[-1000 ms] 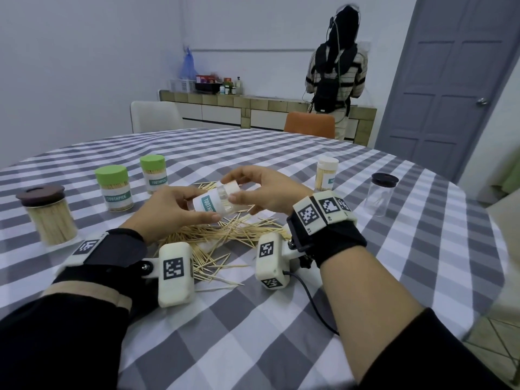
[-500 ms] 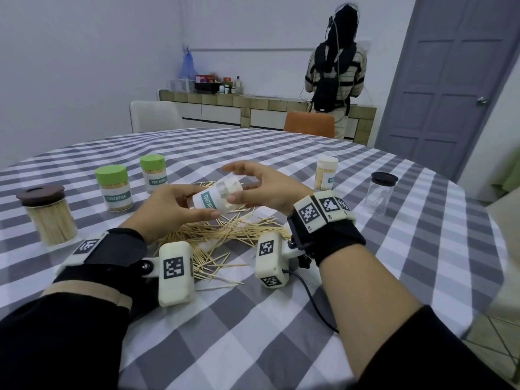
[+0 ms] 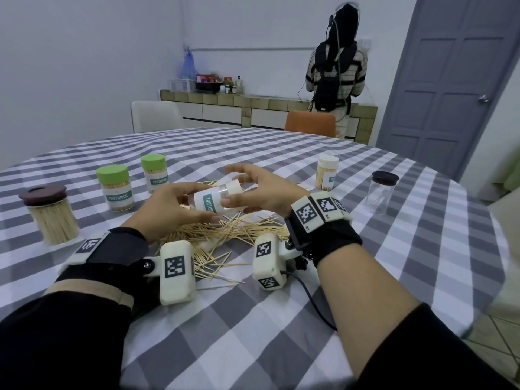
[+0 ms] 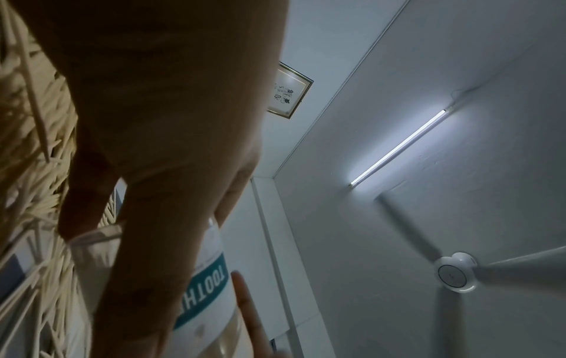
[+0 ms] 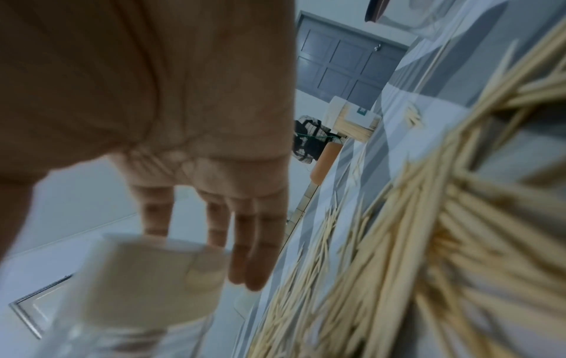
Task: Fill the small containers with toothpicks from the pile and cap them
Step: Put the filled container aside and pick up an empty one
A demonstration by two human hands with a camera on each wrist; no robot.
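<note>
Several containers already stand filled and capped on the table (image 3: 281,319): two green-capped toothpick jars (image 3: 114,187), a white-capped one (image 3: 327,171) and a brown-lidded jar (image 3: 49,213). A clear jar with a dark lid (image 3: 381,191) looks nearly empty. The left hand (image 3: 171,212) curls around a tilted white-capped container (image 3: 216,197) just above the toothpick pile (image 3: 222,235), while the right hand (image 3: 261,190) pinches it near the cap, fingers otherwise spread. I judge this one is mid-capping, with plenty of loose toothpicks left.
</note>
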